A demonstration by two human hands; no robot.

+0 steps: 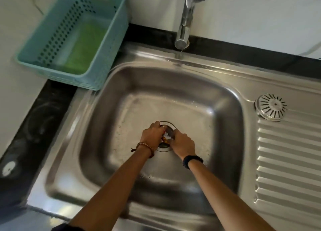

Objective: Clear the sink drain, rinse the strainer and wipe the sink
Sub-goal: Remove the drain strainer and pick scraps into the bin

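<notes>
**Hands at the drain, strainer on the drainboard**

Steel sink, brushed and rounded at the corners, its floor filmed with pale wet residue. Both my hands meet over the round drain opening in the middle of the basin. My left hand, with a beaded bracelet at the wrist, curls its fingers onto the drain's left rim. My right hand, with a dark band on the wrist, pinches scraps of reddish and white debris lodged in the opening.

Round slotted metal strainer lies well apart on the ribbed drainboard, at its upper end. Chrome tap stands behind the basin. A perforated teal plastic basket holding a green scrub pad sits on the dark worktop to the left.
</notes>
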